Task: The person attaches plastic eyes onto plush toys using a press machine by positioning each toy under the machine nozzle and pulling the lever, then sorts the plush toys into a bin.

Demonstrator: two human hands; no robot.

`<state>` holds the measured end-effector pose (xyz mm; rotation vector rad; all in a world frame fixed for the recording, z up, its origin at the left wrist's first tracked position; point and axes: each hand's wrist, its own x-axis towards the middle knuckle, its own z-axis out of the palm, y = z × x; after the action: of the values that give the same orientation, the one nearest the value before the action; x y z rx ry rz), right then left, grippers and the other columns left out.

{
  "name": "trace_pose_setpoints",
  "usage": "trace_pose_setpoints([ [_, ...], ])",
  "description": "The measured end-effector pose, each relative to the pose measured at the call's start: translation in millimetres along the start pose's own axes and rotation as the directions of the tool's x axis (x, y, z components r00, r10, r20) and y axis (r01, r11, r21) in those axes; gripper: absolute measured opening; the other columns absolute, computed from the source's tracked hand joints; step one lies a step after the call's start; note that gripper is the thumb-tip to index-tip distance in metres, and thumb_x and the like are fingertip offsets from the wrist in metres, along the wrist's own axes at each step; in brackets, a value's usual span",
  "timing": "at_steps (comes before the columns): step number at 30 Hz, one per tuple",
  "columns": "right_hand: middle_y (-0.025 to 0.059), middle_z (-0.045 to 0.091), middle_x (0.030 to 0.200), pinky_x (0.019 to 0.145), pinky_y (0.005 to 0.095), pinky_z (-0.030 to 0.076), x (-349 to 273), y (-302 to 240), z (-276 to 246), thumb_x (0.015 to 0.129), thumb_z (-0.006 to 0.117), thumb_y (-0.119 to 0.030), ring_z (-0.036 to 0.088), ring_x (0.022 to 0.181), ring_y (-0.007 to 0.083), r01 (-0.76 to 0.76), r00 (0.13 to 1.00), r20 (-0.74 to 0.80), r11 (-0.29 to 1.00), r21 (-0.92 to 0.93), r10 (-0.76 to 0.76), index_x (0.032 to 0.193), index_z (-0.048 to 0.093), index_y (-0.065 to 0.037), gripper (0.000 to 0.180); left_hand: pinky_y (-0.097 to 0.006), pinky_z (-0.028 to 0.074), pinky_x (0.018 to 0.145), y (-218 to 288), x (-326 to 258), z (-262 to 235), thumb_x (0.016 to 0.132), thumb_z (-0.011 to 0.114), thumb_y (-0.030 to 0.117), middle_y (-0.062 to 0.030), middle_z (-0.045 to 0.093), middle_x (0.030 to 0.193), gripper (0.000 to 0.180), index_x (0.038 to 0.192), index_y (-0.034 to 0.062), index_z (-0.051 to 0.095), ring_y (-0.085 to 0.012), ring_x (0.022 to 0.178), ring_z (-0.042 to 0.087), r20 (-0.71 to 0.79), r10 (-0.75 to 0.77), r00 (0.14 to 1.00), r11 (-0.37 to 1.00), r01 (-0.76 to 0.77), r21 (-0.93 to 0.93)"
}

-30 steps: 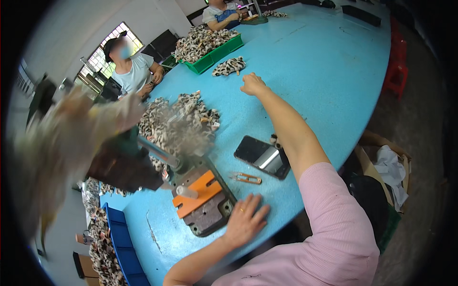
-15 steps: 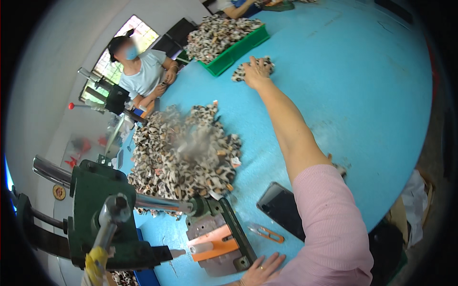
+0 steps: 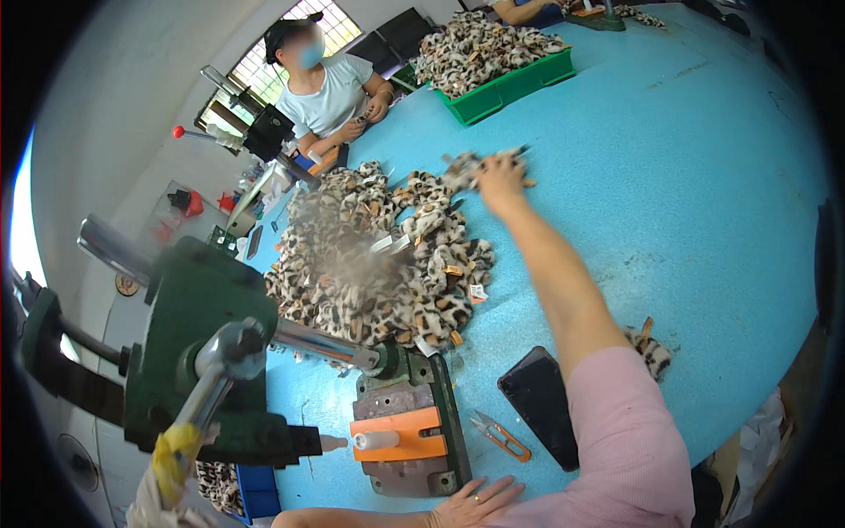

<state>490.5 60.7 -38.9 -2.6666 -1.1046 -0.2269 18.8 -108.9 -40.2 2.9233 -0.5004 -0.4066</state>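
My right hand (image 3: 503,179) stretches far across the table, its fingers bent over a small bunch of leopard-print plush pieces (image 3: 460,171). The bunch lies on the tabletop beside the far right edge of a large heap of leopard-print plush pieces (image 3: 378,264). Motion blurs the fingers a little. My left hand (image 3: 477,503), with a ring on one finger, rests flat and empty beside the base of a green hand press (image 3: 453,422). An orange plate (image 3: 400,434) with a white peg sits on that base.
Orange-handled thread snips (image 3: 502,437) and a black phone (image 3: 539,405) lie right of the press. One plush piece (image 3: 650,352) is by my right sleeve. A green bin (image 3: 506,95) heaped with plush stands at the back. A masked co-worker (image 3: 330,97) sits behind another press.
My right hand has drawn the plush bunch nearer the heap. The view has shifted, so the table's things appear displaced. My left hand stays beside the press base.
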Motion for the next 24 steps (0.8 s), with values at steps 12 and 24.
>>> trace_pose_setpoints([
  [12,0.0189,0.047,0.115,0.086,0.0405,0.044,-57,-42,-34,0.082,0.049,-0.005,0.044,0.108,0.0361,0.067,0.993,0.063,0.91,0.41,-0.102,0.11,0.046,-0.003,0.028,-0.038,0.034,0.091,11,10,-27,0.074,0.052,0.018,-0.0124,0.039,0.128,0.046,0.119,0.0127,0.044,-0.0263,0.116,0.04,-0.224,0.064,0.972,0.994,-0.082,-0.073],
  [24,0.0173,0.055,0.101,0.076,0.0404,0.044,-87,-33,-90,0.079,0.054,-0.021,0.054,0.091,0.0307,-0.019,0.982,-0.092,0.565,0.825,0.168,0.102,0.05,0.0,0.032,-0.041,0.033,0.09,12,11,-30,0.07,0.058,0.015,-0.0142,0.04,0.125,0.045,0.114,0.0119,0.048,-0.03,0.116,0.039,-0.265,0.078,0.961,0.992,-0.1,-0.071],
])
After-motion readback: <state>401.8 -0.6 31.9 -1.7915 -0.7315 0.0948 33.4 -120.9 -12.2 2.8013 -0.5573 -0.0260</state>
